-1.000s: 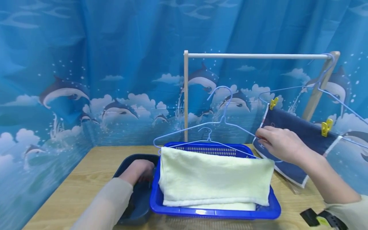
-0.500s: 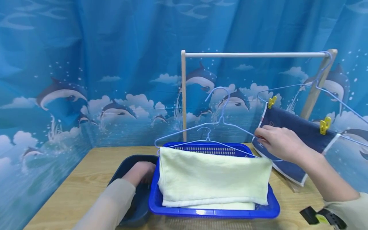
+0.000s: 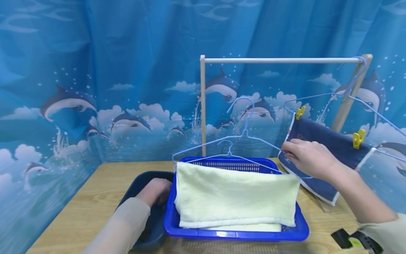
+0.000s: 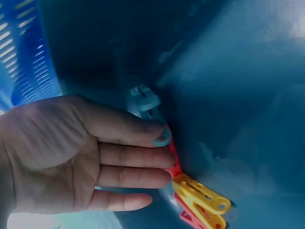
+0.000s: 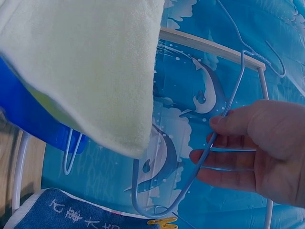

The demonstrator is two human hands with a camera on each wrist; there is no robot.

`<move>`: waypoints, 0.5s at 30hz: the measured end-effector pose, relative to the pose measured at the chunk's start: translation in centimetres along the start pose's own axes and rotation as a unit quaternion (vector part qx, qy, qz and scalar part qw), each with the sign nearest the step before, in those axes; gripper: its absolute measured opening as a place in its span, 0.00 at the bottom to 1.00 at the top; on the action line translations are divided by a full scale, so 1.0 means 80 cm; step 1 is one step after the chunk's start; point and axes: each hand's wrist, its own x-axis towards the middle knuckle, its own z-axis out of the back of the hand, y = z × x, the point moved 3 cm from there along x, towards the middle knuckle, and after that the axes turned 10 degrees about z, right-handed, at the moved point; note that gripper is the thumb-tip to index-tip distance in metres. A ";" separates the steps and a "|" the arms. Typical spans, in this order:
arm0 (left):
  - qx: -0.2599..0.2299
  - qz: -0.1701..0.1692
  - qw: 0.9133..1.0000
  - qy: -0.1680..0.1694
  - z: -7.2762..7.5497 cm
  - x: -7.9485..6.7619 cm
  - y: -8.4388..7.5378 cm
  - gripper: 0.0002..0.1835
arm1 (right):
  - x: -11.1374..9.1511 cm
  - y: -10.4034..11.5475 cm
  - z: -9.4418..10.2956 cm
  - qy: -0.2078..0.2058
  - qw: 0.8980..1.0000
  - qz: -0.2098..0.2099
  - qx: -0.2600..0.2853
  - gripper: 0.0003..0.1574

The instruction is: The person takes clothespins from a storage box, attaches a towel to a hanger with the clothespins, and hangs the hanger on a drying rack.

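My right hand (image 3: 312,158) pinches the right end of a light blue wire hanger (image 3: 244,134); the right wrist view shows thumb and fingers on its wire. Draped over that hanger, a folded pale yellow towel (image 3: 238,197) hangs over the blue basket (image 3: 172,225). My left hand (image 3: 155,192) is down inside the dark bin (image 3: 157,231), its fingers partly hidden in the head view. In the left wrist view its thumb and fingers pinch a light blue clothespin (image 4: 145,99). Right at the fingertips lie a yellow clothespin (image 4: 202,195) and a red clothespin (image 4: 175,164).
Behind stands a wooden rack with a white rail (image 3: 282,60). At its right end hangs another hanger (image 3: 350,93) with a navy cloth (image 3: 320,137) held by yellow clips (image 3: 358,138). A smaller-looking hanger (image 3: 229,150) shows behind the towel. A wooden tabletop (image 3: 92,197) lies underneath.
Both hands keep nearly the same places, the right on the hanger and the left in the bin. The view has shifted slightly.
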 end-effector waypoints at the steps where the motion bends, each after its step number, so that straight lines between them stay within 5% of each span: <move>1: -0.002 0.004 1.000 0.001 0.002 0.001 0.001 0.09 | 0.000 0.000 0.000 0.000 1.000 -0.001 -0.001 0.09; 7: -0.082 0.017 0.996 0.012 0.011 0.009 0.013 0.06 | 0.000 -0.001 -0.001 0.001 1.000 -0.001 -0.001 0.09; 15: -0.134 -0.003 0.990 -0.049 0.022 0.004 0.034 0.09 | 0.000 -0.001 -0.003 -0.001 1.000 0.002 -0.002 0.08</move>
